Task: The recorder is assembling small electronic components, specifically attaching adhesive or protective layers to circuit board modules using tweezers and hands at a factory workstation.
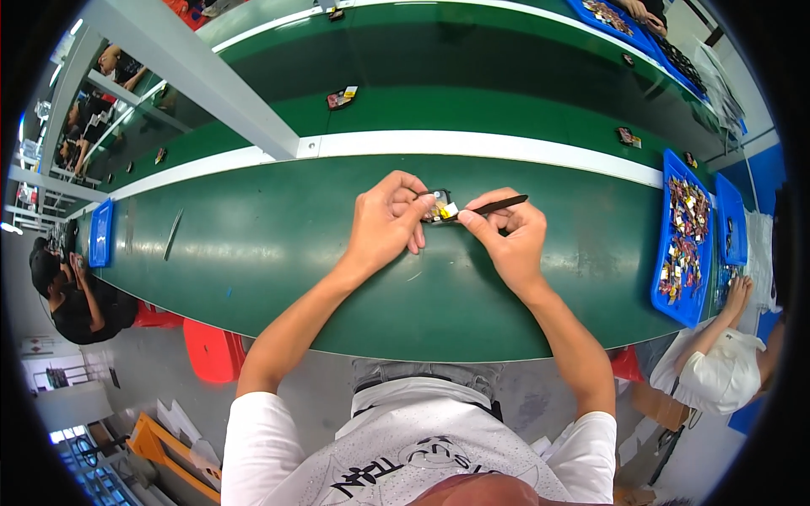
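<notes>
Over the middle of the green table [295, 244], my left hand [381, 221] grips a small black-edged electronic part [441, 207] between thumb and fingers. Clear, yellow and white patches show on the part. My right hand [516, 244] is closed round a slim black stick-like tool [504, 204], perhaps tweezers; its exact kind cannot be told. The tool's back end points up and right. At the part's right edge, the right thumb and fingertips touch it or are very close, hiding the tool's tip.
A blue tray [656, 287] heaped with small parts stands right, another blue tray [731, 221] beyond it. A third blue tray [100, 234] is far left. A white rail [472, 144] and grey post [207, 72] border a green belt carrying similar parts [342, 98]. Co-workers sit both sides.
</notes>
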A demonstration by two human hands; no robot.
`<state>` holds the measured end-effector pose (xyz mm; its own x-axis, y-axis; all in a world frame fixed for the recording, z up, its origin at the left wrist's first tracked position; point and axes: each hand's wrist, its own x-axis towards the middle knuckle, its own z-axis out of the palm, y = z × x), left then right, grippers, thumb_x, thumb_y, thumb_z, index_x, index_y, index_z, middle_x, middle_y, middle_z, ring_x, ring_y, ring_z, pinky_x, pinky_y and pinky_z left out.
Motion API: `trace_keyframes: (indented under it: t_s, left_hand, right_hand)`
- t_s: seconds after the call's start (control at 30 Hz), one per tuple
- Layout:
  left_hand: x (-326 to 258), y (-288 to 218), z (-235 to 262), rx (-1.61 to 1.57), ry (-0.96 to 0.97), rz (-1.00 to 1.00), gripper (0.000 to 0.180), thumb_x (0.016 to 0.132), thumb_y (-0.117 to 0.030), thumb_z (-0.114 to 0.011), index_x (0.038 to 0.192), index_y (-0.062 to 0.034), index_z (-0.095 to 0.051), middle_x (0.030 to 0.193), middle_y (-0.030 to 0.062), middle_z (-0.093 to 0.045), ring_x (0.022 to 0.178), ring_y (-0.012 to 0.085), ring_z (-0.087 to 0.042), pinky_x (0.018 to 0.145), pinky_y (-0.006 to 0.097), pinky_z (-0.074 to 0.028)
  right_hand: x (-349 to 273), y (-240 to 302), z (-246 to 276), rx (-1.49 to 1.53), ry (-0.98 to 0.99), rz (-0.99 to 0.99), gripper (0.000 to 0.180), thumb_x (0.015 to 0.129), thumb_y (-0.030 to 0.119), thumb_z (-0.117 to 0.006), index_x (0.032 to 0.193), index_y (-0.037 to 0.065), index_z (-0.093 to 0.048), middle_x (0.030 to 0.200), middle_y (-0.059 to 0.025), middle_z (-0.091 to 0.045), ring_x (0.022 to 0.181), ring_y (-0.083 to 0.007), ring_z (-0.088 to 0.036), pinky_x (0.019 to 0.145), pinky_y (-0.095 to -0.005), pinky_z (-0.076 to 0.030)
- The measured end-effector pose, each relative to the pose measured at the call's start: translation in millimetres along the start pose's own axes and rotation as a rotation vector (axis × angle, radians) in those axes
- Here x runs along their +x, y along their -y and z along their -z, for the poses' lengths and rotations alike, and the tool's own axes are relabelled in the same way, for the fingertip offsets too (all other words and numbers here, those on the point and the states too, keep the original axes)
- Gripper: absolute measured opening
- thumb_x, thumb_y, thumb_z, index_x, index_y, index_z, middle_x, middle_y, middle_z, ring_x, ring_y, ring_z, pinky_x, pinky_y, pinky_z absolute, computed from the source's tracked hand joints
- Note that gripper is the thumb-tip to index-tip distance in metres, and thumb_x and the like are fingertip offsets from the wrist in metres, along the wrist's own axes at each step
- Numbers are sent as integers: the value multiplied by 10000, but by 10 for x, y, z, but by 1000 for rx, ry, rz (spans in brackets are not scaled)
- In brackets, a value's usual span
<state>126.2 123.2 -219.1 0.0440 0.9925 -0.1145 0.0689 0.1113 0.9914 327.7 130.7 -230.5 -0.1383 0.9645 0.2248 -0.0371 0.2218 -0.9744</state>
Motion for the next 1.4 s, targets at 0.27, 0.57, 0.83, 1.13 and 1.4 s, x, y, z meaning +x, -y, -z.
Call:
trace_keyframes:
  t_s: [0.27, 0.57, 0.83, 1.13, 1.4]
  left_hand:
    - [-72, 65, -46, 0, -4, -69, 163, 974, -28, -653, 1059, 77, -563, 749, 104, -654, 523, 145, -655, 415, 251, -507]
    - [-85, 51, -65, -38, -48, -80, 161, 977, -25, -649, 1066, 79, -565, 770, 115, -667, 551, 161, -680, 435, 255, -531]
    - [-114, 31, -92, -97, -63, -68, 174, 978, -16, -644, 1101, 77, -564, 823, 140, -683, 614, 187, -712, 487, 270, -578]
    - [-127, 34, -110, -182, -25, -20, 187, 986, -18, -637, 1125, 79, -558, 862, 160, -695, 631, 205, -721, 505, 282, -593]
    - [-140, 49, -116, -196, -13, -44, 189, 986, -16, -636, 1136, 77, -567, 879, 170, -700, 643, 210, -723, 510, 285, -595]
  right_hand:
    - [1, 12, -2, -40, -20, -20, 113, 852, -19, -790, 921, -12, -701, 653, 60, -564, 511, 19, -395, 471, -187, -274]
    - [-13, 25, -8, -142, -21, 58, 120, 846, -3, -802, 918, -4, -706, 555, 80, -493, 479, 18, -368, 460, -200, -233]
    - [-34, 40, -4, -157, -49, 6, 131, 846, 17, -815, 935, -5, -721, 570, 78, -509, 476, 18, -348, 453, -204, -215]
    - [-45, 66, -10, -102, -35, -49, 120, 856, -2, -801, 941, -18, -718, 688, 37, -633, 515, 26, -393, 455, -188, -243]
    - [-16, 102, 9, 46, -29, -188, 111, 876, -13, -777, 948, -34, -696, 718, 12, -648, 542, 25, -415, 468, -178, -271]
